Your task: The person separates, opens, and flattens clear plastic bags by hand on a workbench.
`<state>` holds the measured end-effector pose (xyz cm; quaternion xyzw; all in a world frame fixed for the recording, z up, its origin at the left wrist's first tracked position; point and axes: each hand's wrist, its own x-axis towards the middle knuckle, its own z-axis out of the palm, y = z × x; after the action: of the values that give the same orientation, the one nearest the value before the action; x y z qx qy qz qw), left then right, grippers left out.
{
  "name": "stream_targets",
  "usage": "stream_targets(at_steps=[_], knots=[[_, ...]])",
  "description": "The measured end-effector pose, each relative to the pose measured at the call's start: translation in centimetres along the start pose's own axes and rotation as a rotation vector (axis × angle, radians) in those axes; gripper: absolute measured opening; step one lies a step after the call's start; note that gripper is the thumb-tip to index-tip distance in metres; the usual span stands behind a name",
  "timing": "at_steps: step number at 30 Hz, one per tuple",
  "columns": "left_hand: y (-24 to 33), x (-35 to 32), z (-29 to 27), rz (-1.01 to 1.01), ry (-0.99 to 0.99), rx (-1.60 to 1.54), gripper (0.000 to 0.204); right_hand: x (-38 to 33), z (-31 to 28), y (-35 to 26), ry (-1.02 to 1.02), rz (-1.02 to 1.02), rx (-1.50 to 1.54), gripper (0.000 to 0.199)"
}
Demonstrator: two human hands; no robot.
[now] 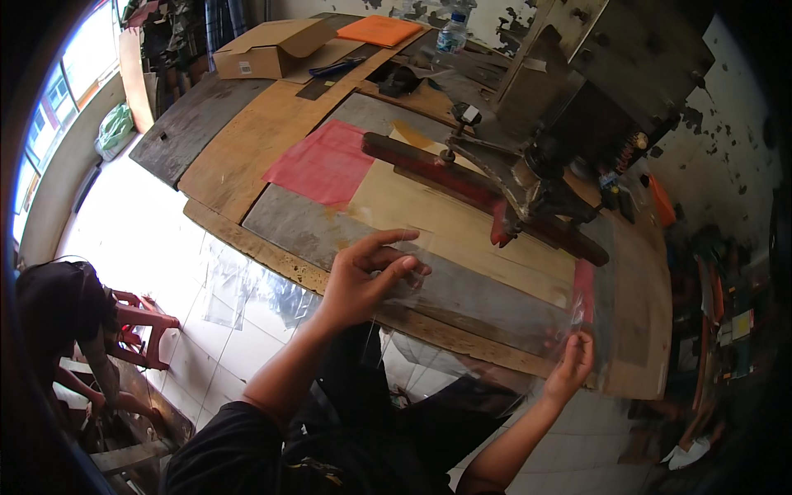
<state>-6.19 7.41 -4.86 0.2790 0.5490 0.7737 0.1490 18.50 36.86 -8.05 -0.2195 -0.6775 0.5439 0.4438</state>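
Note:
My left hand (367, 276) pinches one corner of a clear plastic bag (483, 309) between thumb and fingers, above the front edge of a wooden workbench (247, 165). My right hand (571, 363) grips the bag's other end near a red strip (584, 289) at its edge. The bag is stretched flat between both hands, and the bench shows through it. Just beyond the bag stands a dark metal press machine (561, 132) with a long red-brown bar (462, 177).
A red sheet (322, 161) lies on the bench. At the far end are a cardboard box (268, 49), an orange folder (379, 30) and a water bottle (452, 33). More clear bags (239, 285) hang off the front edge. Another person (62, 313) sits low at left by a red stool (140, 322).

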Motion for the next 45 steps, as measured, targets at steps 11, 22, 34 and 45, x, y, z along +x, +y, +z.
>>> stream_targets(at_steps=[11, 22, 34, 45], knots=[[-0.4, 0.0, -0.1, -0.075, 0.039, 0.048, 0.029, 0.2, -0.4, 0.4, -0.051, -0.031, 0.024, 0.022], [-1.0, -0.3, 0.4, -0.017, 0.179, 0.065, 0.030, 0.4, 0.3, -0.1, -0.048, -0.029, -0.019, 0.020], [-0.4, -0.4, 0.9, 0.112, 0.187, 0.385, 0.023, 0.3, 0.0, 0.2, -0.045, -0.019, 0.006, 0.019], [-0.3, 0.0, 1.2, -0.027, 0.190, 0.125, 0.040, 0.0, -1.5, 1.8, -0.124, -0.144, 0.031, 0.025]])
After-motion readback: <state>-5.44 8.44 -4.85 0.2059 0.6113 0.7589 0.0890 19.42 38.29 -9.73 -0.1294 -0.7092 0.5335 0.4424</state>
